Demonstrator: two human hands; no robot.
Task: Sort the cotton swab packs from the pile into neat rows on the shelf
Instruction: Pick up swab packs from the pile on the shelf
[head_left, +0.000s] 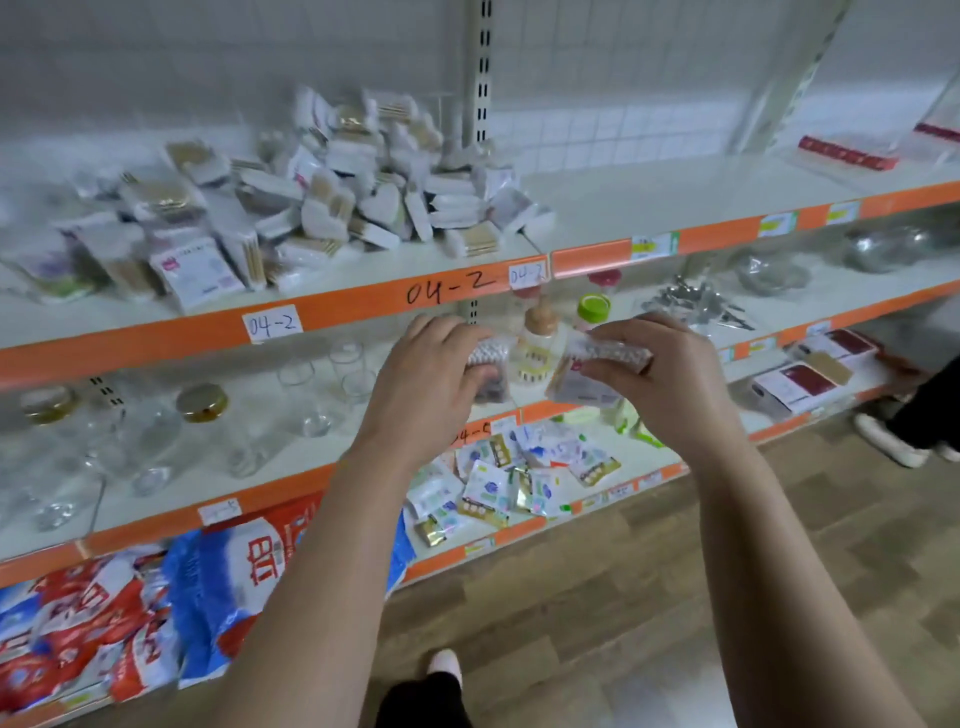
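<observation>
Left hand (434, 364): grip clamped on one swab pack (488, 356). Right hand (660, 374): grip clamped on a second pack (613, 356). Both packs held below the top shelf (649, 202) edge; pile (332, 197) sits on that shelf, left side.

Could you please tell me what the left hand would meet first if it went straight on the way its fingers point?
Probably the baby bottle, standing just right of the left hand and the cotton swab pack it holds. Depth is unclear, though: the hand may pass in front of it.
</observation>
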